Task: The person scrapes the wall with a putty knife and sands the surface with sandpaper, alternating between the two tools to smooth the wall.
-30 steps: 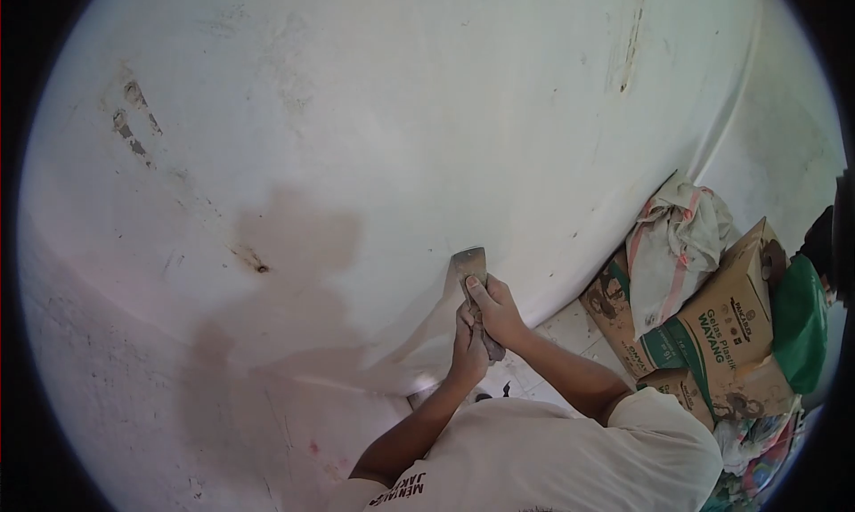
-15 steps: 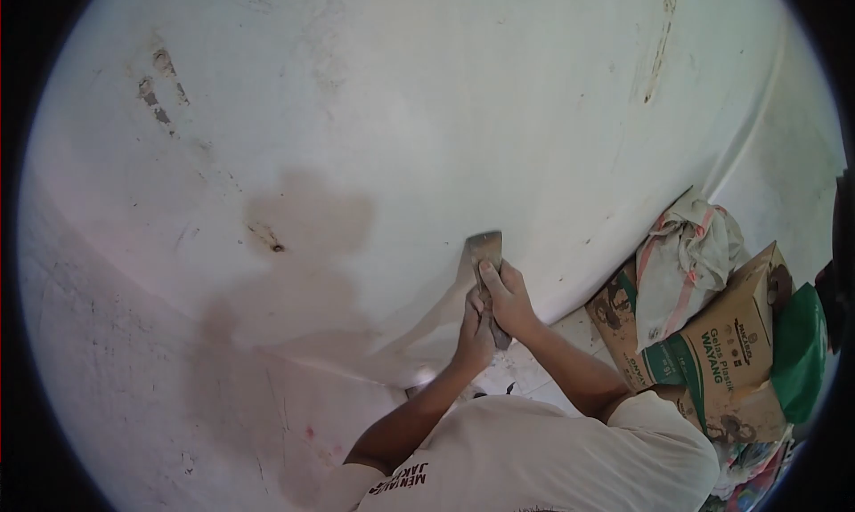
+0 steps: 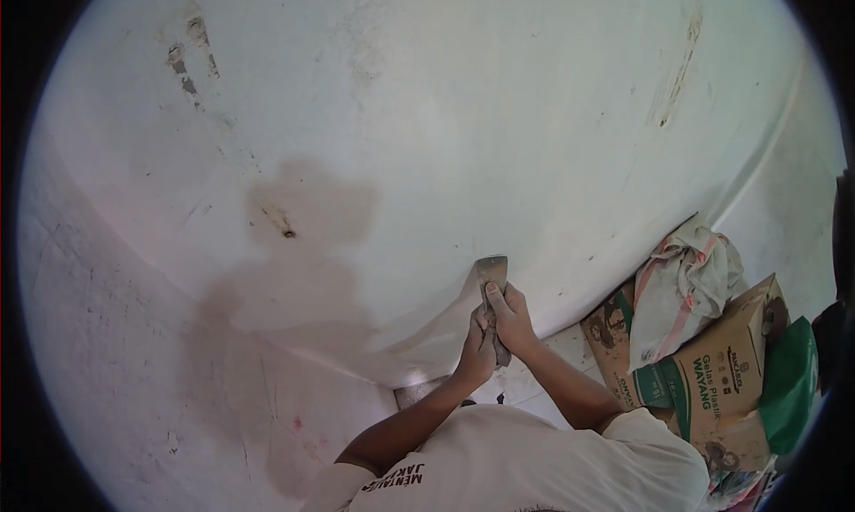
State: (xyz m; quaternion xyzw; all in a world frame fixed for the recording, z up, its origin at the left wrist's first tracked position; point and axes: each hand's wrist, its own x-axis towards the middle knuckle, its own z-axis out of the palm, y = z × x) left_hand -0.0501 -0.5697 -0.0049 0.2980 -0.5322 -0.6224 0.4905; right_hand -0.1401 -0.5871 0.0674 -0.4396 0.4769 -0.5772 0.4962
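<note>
a flat scraper (image 3: 492,270) stands just below and right of the centre of the frame, held in front of a large whitish wall (image 3: 463,120). its blade is dull grey-brown metal, smudged and worn, flaring from a narrow neck to a broad, nearly straight edge at the top; the rim there catches a thin paler line. most of the handle is covered by fingers, with a dark, rounded end poking out underneath. the left hand (image 3: 476,350) is wrapped around the handle, and the right hand (image 3: 514,320) closes on it from the other side, slightly higher, its thumb laid flat along the lower blade. the two hands are pressed together. whether the edge touches the wall cannot be told. rusty, flaked marks show on the wall at upper left and upper right, and a shadow of the person falls at left of centre. at lower right, a whitish sack (image 3: 684,289) with reddish stripes rests against a brown carton (image 3: 735,369) beside green plastic (image 3: 789,387).
</note>
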